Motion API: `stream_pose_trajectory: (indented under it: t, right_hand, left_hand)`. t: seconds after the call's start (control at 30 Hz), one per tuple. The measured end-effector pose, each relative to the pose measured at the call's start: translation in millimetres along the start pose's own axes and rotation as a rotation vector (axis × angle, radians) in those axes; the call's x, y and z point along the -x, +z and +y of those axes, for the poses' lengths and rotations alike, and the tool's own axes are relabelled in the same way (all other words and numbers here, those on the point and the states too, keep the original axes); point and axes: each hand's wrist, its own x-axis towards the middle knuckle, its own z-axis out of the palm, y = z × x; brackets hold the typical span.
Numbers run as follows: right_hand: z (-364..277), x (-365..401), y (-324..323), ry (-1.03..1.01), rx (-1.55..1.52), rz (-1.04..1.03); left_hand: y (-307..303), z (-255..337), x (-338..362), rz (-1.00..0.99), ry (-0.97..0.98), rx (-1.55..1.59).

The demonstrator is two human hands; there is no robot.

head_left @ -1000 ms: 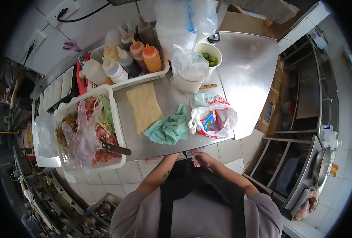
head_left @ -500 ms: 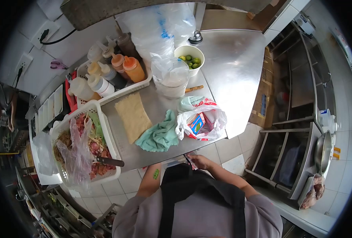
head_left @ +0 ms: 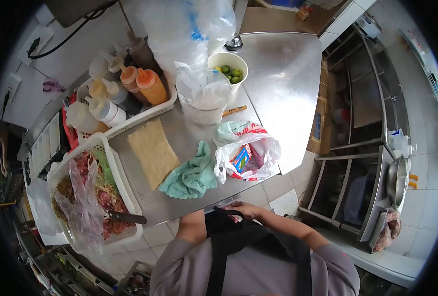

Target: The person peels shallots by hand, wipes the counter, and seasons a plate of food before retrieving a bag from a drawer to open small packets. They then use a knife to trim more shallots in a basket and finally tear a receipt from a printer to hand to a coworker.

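Observation:
My right hand [head_left: 244,209] is at the waist, just below the table's front edge. Its fingers are curled at the top of the black apron [head_left: 224,223], over something small I cannot make out. The left forearm reaches down to the apron, where the left hand is hidden beneath the table edge and cloth. On the steel table [head_left: 179,116] above the hands lie a crumpled green cloth [head_left: 192,172] and an open white plastic bag [head_left: 247,153] with a blue and red packet inside. A beige folded cloth [head_left: 153,153] lies to the left.
A white basket [head_left: 123,182] of meat and vegetables stands at left, with a knife [head_left: 126,217] across its edge. Behind are a sauce-bottle tray [head_left: 145,114], a bag-lined container [head_left: 203,96] and a bowl of green fruit [head_left: 229,74]. Metal racks [head_left: 349,158] stand right.
The view has shifted slightly, so the table items appear a little farther left. The left forearm has drawn in against the apron. My right hand has moved slightly lower at the waist.

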Motion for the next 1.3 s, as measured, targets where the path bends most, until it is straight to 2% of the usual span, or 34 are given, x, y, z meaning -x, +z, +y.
stream_pose_trajectory:
  t: [0.07,0.13,0.27,0.3,0.37,0.4,0.43,0.47,0.5,0.53,0.57,0.6,0.67,0.73,0.8,0.87,0.93,1.0,1.07,1.1,1.13,1.23,1.3]
  right_hand:
    - [5.0,-4.4,3.0,0.009,-0.02,0.01]
    - [5.6,-14.4,5.1,-0.16,-0.051,0.1]
    - [-4.4,-22.4,-2.4,-0.079,-0.111,0.054]
    - [-11.5,-23.4,-1.1,-0.116,-0.101,0.013]
    - [-22.4,-38.1,-5.7,-0.117,-0.076,-0.014]
    - [-24.1,-53.7,-14.9,-0.161,-0.005,-0.004]
    - [-33.4,-56.7,-8.7,-0.255,-0.033,0.026]
    - [-39.7,-66.5,-12.1,-0.302,-0.11,-0.099]
    - [-50.2,-75.6,-11.2,-0.296,-0.174,-0.127]
    - [-56.7,-83.8,-10.6,-0.389,-0.236,-0.2]
    - [-60.3,-105.5,-14.1,-0.354,-0.544,-0.131]
    - [-64.6,-122.4,-20.5,-0.343,-0.531,-0.148]
    - [-81.6,-144.3,-29.7,-0.406,-0.257,-0.15]
    - [-84.6,-155.6,-36.0,-0.465,0.002,-0.146]
    - [-55.7,-146.2,-44.1,-0.506,0.257,-0.132]
    - [-65.0,-60.5,12.1,-0.28,0.593,-0.006]
    - [-61.5,-4.2,41.6,-0.294,0.497,-0.076]
    - [-63.3,36.6,60.5,-0.314,0.409,-0.143]
    - [-63.3,68.1,73.4,-0.457,0.437,-0.291]
    - [-65.8,77.3,76.8,-0.511,0.412,-0.314]
    - [-69.2,88.9,83.5,-0.57,0.415,-0.243]
    - [-82.4,110.2,90.6,-0.603,0.402,-0.231]
    - [-87.9,116.7,94.6,-0.89,0.679,-0.142]
  left_hand:
    - [-7.2,4.3,10.4,0.038,0.014,0.021]
    - [-18.3,12.5,27.7,0.114,0.048,0.07]
    - [-44.1,32.6,96.4,0.252,0.1,0.207]
    - [-60.3,37.4,112.1,0.258,0.082,0.2]
    - [-103.6,56.6,158.2,0.226,-0.035,0.47]
    - [-111.4,59.9,173.1,0.231,-0.058,0.47]
    - [-116.9,61.2,186.0,0.38,-0.02,0.488]
    - [-118.9,61.1,195.8,0.53,0.021,0.5]
    - [-114.8,58.1,198.9,0.59,0.029,0.47]
    - [-115.9,57.1,203.7,0.601,0.008,0.467]
    - [-118.8,55.9,207.1,0.524,0.019,0.568]
    - [-131.7,60.4,210.5,0.446,0.032,0.668]
    - [-155.7,76.7,217.7,0.587,0.078,0.662]
    - [-167.8,87.9,224.5,0.607,0.09,0.68]
    - [-168.7,98.4,234.4,0.622,0.074,0.728]
    - [-169.8,103.3,235.0,0.639,0.076,0.771]
    - [-166.9,113.4,236.4,0.631,0.062,0.956]
    - [-174.7,130.7,233.9,0.684,0.036,1.011]
    - [-177.1,135.9,232.5,0.731,0.013,1.066]
    - [-178.1,135.9,230.5,0.591,0.025,1.209]
    - [-182.0,136.6,228.8,0.446,0.042,1.345]
    - [-204.1,142.7,233.6,0.393,0.085,1.377]
    - [-227.3,154.0,241.8,0.405,0.106,1.323]
